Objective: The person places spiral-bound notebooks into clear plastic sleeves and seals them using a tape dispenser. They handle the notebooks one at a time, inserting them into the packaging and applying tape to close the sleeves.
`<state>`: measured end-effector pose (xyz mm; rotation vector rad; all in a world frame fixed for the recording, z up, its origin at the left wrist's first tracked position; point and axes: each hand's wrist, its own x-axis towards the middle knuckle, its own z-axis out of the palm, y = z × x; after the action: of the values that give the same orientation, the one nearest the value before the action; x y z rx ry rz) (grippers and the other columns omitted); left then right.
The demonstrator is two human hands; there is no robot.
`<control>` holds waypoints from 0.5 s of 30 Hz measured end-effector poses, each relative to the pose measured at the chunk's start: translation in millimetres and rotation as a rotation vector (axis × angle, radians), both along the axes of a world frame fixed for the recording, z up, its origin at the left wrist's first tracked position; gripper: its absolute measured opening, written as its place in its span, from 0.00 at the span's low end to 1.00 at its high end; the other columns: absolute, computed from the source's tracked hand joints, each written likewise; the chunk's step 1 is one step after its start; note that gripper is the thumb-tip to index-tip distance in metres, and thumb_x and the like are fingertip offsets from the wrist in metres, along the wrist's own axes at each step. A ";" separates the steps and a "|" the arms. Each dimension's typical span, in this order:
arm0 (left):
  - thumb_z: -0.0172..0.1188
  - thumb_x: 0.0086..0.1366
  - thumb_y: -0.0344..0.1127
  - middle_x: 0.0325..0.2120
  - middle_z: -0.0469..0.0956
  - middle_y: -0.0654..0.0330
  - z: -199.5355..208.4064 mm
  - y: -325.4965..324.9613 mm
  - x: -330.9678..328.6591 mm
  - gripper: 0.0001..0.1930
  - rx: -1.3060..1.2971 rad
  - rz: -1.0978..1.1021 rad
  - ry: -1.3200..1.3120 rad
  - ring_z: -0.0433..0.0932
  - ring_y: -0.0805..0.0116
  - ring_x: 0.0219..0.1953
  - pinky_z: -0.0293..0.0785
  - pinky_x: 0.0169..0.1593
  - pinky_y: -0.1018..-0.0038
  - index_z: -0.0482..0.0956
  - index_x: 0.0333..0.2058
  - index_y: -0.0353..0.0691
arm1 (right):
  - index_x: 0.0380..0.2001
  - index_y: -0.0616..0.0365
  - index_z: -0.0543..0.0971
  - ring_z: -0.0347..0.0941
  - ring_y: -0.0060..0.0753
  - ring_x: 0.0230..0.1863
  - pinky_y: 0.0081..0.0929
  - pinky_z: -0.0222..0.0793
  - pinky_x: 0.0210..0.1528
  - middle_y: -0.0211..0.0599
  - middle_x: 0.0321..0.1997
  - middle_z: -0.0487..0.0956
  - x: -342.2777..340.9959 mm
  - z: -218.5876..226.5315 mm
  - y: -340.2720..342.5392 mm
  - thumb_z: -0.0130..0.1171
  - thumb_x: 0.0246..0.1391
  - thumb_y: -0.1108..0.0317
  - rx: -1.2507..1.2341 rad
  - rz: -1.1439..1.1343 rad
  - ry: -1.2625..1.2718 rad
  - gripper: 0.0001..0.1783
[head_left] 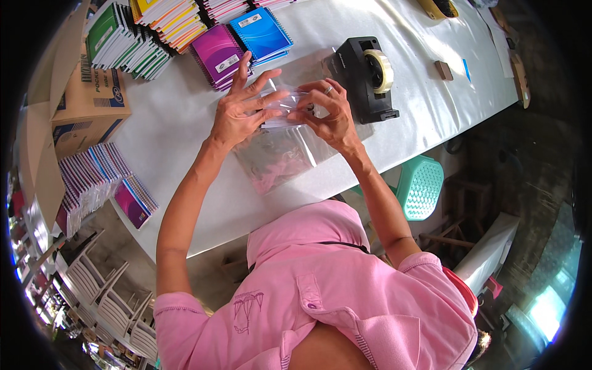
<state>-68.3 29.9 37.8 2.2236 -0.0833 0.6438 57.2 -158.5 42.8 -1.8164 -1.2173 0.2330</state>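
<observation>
A clear plastic bag [288, 148] lies crinkled on the table in front of me, its upper part gathered between my hands. The thumb and nearest finger of my left hand [246, 111] close on the plastic, while the outer fingers lift and spread away. Opposite it, my right hand [330, 114], with a ring on one finger, pinches the same plastic with bent fingers. A pale edge of something flat shows under the plastic between the hands; what it is I cannot make out. Just right of my right hand stands a black tape dispenser [361, 80] with a roll of clear tape [383, 71].
Purple [216, 52] and blue [260, 31] spiral notebooks lie beyond my left hand, before taller notebook stacks [172, 21]. A cardboard box [92, 105] and a row of wrapped notebooks [95, 176] stand at left. A green stool [421, 188] is beside the table's right edge.
</observation>
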 end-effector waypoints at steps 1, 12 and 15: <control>0.72 0.48 0.34 0.60 0.70 0.60 0.9 -1.2 2.6 0.23 -0.010 -0.010 -0.034 0.49 0.53 0.71 0.56 0.67 0.61 0.84 0.46 0.50 | 0.29 0.51 0.82 0.71 0.32 0.50 0.45 0.52 0.62 0.32 0.43 0.78 -0.2 1.8 0.9 0.73 0.41 0.58 -0.012 -0.030 0.104 0.14; 0.69 0.54 0.35 0.57 0.72 0.54 2.2 31.6 24.2 0.23 -0.743 -0.411 0.706 0.63 0.65 0.64 0.58 0.65 0.66 0.79 0.49 0.34 | 0.30 0.53 0.87 0.68 0.24 0.44 0.24 0.64 0.49 0.23 0.35 0.72 14.3 7.5 14.1 0.71 0.36 0.72 -0.094 0.060 0.820 0.12; 0.69 0.54 0.39 0.57 0.73 0.62 10.4 31.7 22.4 0.23 -0.375 -0.399 0.678 0.59 0.60 0.67 0.54 0.67 0.60 0.80 0.49 0.41 | 0.27 0.52 0.87 0.67 0.27 0.42 0.25 0.64 0.46 0.27 0.34 0.70 8.6 4.5 16.6 0.68 0.34 0.77 -0.042 0.033 0.737 0.12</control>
<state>-45.9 61.5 48.2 1.8712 -0.0516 -0.3021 65.8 -141.9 47.3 -1.5254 -0.7146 0.8645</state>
